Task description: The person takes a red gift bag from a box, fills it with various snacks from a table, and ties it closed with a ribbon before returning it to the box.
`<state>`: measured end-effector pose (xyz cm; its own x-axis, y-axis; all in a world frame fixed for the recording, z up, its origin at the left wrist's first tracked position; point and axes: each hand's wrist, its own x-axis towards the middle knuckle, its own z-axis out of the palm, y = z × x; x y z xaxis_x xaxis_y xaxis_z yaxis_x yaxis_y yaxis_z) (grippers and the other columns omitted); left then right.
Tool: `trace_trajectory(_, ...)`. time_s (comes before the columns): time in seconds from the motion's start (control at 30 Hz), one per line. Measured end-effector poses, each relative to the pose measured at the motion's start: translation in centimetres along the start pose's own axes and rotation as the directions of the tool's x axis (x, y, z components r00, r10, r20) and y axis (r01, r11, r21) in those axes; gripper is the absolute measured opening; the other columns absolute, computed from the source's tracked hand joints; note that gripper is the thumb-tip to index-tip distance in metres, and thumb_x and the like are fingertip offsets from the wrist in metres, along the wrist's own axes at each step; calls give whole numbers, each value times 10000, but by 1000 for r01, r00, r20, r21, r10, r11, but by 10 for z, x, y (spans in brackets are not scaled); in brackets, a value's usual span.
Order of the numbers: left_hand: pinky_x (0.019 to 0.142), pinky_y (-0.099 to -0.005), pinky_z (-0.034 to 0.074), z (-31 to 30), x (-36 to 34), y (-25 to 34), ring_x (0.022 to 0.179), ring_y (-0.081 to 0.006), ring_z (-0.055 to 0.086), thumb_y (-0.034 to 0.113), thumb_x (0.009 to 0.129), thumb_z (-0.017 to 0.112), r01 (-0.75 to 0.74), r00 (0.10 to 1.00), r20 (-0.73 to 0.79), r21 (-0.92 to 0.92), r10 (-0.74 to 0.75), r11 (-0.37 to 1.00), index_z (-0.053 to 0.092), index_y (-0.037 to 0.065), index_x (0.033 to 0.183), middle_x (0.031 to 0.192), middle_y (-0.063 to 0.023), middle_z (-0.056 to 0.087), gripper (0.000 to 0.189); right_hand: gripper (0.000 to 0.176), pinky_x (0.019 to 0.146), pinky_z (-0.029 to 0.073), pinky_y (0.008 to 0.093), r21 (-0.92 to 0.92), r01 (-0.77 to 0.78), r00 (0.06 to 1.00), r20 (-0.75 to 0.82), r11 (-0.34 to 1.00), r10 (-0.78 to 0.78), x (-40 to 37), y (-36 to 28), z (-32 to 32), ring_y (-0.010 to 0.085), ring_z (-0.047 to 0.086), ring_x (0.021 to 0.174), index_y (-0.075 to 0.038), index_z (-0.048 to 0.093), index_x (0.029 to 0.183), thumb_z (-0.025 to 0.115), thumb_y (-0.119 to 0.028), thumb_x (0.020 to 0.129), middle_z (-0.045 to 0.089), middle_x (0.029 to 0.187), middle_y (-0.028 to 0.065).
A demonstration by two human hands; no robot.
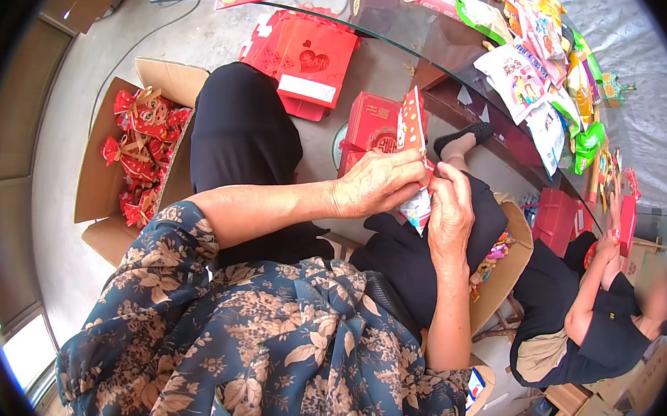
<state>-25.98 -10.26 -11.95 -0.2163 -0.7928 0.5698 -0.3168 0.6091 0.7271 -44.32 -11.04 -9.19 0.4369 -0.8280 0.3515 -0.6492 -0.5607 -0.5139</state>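
A red patterned bag (411,122) is held up in front of my lap, its upper part rising above my fingers. From the left my left hand (382,182) closes on it, thumb and fingers pinched together. My right hand (450,216) has its fingers curled in at the bag's other side, close to the left fingertips. Below the fingers shows a small white, red and blue printed packet (417,211); whether it is part of the bag cannot be made out. Behind the hands is a red gift box (372,126) with gold print.
At left an open carton (96,168) holds several tied red bags (150,114). Red paper bags (313,60) lie past my knee. The glass table (396,27) carries snack packets (513,77). Another carton (511,271) stands by my right leg; a person (604,320) works at right.
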Motion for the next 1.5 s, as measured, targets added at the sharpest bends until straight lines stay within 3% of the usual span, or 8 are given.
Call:
trace_trajectory(0.23,624,-311,499,-4,6,-10,706,-195,628,-9,847,606,235,962,-102,-157,-252,959,568,28,957,839,-89,603,121,504,910,500,350,501,-296,933,-33,813,360,-3,-12,4,261,586,1113,-30,521,1248,710,-4,782,560,1263,140)
trace_trajectory(0.37,637,-314,507,-1,4,-12,756,-189,637,6,848,618,235,966,-56,-201,-251,951,578,34,957,841,-84,611,120,572,930,490,357,453,-521,852,229,723,471,-9,3,10,236,589,1122,-21,495,1290,732,-43,770,594,1234,129)
trace_trajectory(0.5,691,-363,512,1,-1,-4,803,-287,647,35,845,645,172,984,79,-142,-163,975,576,39,933,869,-117,625,112,531,908,502,352,393,-578,813,208,715,543,-6,16,33,241,624,1073,-47,525,1263,733,-51,774,606,1226,137)
trace_trajectory(0.73,692,-391,506,-3,3,-7,796,-326,644,49,828,662,137,989,61,-108,-131,985,584,56,939,846,-124,620,135,479,779,535,285,622,-472,864,185,625,469,0,13,40,149,605,995,-54,531,1234,707,-3,791,631,1130,71)
trace_trajectory(1.03,647,-401,516,-3,5,6,770,-310,639,99,834,648,-113,975,202,99,91,989,579,93,960,833,-97,594,144,276,751,518,325,204,-394,911,-45,896,411,1,19,40,187,649,817,-38,546,1023,707,-50,799,665,893,107)
trace_trajectory(1.17,632,-402,516,-10,14,33,754,-304,639,103,792,660,-285,952,189,249,242,925,549,71,923,835,-94,589,175,270,743,514,339,287,-312,912,-176,906,370,-5,8,34,200,657,819,-37,556,1015,701,-43,787,679,897,126)
trace_trajectory(1.3,639,-410,506,-11,15,51,789,-299,609,117,775,692,-198,968,-77,350,239,916,527,62,929,865,-111,546,233,198,706,523,278,746,-453,776,61,488,627,-10,22,18,136,634,800,-25,564,963,711,-81,843,647,916,53)
trace_trajectory(1.5,649,-406,511,-26,8,60,836,-315,595,126,758,692,44,989,-147,417,20,908,543,44,975,879,-114,531,275,221,655,566,288,787,-374,850,79,491,521,-11,11,-12,156,672,781,-15,557,1060,650,-160,922,656,978,88)
